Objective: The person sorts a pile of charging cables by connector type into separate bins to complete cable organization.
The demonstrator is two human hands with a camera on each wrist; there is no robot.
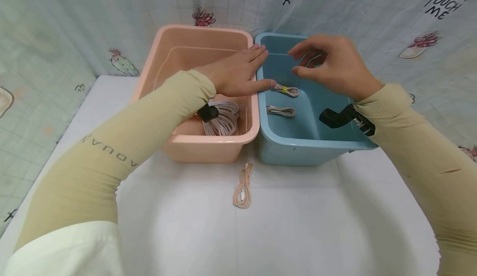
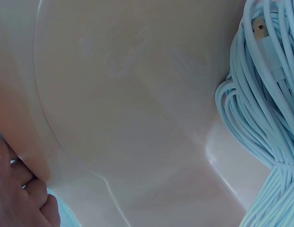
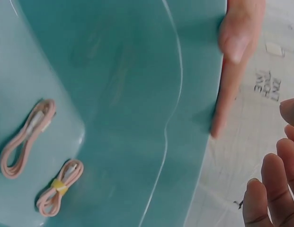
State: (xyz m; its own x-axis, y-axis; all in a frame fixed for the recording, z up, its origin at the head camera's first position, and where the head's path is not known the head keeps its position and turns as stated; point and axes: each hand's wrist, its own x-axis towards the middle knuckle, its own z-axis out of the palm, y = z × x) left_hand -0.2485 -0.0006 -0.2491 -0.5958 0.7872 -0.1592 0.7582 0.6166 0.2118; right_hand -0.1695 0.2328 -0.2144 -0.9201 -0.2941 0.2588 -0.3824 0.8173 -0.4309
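My left hand [image 1: 238, 71] rests with straight fingers across the adjoining rims of a pink bin [image 1: 203, 152] and a blue bin [image 1: 294, 155]. Above the blue bin hovers my right hand [image 1: 335, 67], its fingers loosely bent and nothing between them. Inside the blue bin lie two small coiled pinkish cables: one tied with a yellow band [image 3: 60, 187], the other cable [image 3: 27, 137] without a visible band. A large bundle of pale cable [image 1: 225, 118] sits in the pink bin, partly hidden by the left wrist in the head view.
A coiled peach cable [image 1: 243, 187] with white connectors lies on the white table [image 1: 290, 226] in front of the bins. Behind them hangs a printed curtain [image 1: 238, 7]. Black wrist cameras [image 1: 346, 116] are strapped over both sleeves.
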